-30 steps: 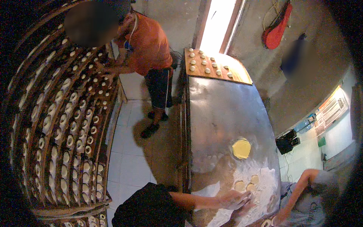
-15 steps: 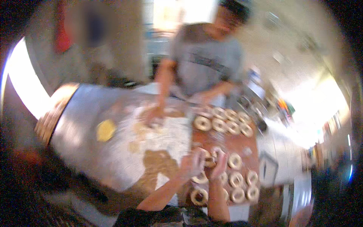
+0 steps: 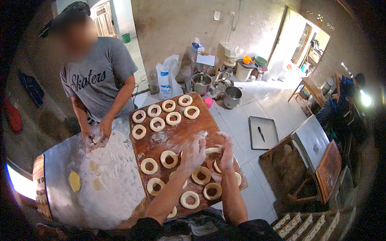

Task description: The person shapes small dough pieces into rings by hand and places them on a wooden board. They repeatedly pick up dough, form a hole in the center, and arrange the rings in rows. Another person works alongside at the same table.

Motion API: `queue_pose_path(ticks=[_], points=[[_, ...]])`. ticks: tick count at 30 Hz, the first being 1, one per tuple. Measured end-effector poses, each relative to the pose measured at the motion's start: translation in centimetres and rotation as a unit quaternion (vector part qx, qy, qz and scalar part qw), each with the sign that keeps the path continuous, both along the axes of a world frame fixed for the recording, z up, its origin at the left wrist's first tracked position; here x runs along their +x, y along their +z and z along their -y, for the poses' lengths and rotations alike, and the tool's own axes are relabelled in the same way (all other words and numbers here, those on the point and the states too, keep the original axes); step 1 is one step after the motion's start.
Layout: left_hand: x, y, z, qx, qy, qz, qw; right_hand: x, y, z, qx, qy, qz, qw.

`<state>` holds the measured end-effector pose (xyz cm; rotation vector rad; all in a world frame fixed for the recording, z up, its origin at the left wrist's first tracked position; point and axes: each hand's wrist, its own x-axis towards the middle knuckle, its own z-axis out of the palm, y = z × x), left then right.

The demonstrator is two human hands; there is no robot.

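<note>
"Where's the dough ring (image 3: 213,150)?"

"Toward the right edge of the board (image 3: 181,131), between the left hand (image 3: 195,154) and right hand (image 3: 226,152), fingers curved; whether they pinch it, one cannot tell."

"Any open room?"

"A bare strip mid-board, between other rings (image 3: 169,123); floor (image 3: 250,109) past its right edge."

Over the wooden board (image 3: 181,133), the left hand (image 3: 195,153) and right hand (image 3: 226,152) flank a pale dough piece (image 3: 212,150). Dough rings (image 3: 191,117) lie on its far and near parts. A floured table (image 3: 114,176) adjoins the board's left; right of the board, a tray (image 3: 255,140) holds a knife (image 3: 261,134).
</note>
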<state>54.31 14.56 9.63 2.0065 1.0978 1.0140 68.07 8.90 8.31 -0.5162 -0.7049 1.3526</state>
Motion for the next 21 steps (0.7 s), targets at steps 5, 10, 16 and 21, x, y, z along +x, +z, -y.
queue_pose_path(ticks=[5,10,16,21], points=[[5.3,-4.8,-4.0,0.015,-0.029,-0.043,0.999,4.3,-3.4,-3.8,-0.162,-0.099,0.307,0.933],[7.1,-6.0,-8.1,-0.028,0.044,-0.305,0.951,7.5,-5.0,-6.3,-0.244,-0.253,0.682,0.641],[4.7,-4.6,-5.6,-0.097,-0.046,-0.382,0.918,7.4,-5.2,-5.4,-0.273,-0.098,0.747,0.598],[4.4,-4.1,-4.6,-0.090,-0.055,-0.317,0.942,6.1,-5.3,-5.7,-0.301,-0.104,0.677,0.664]])
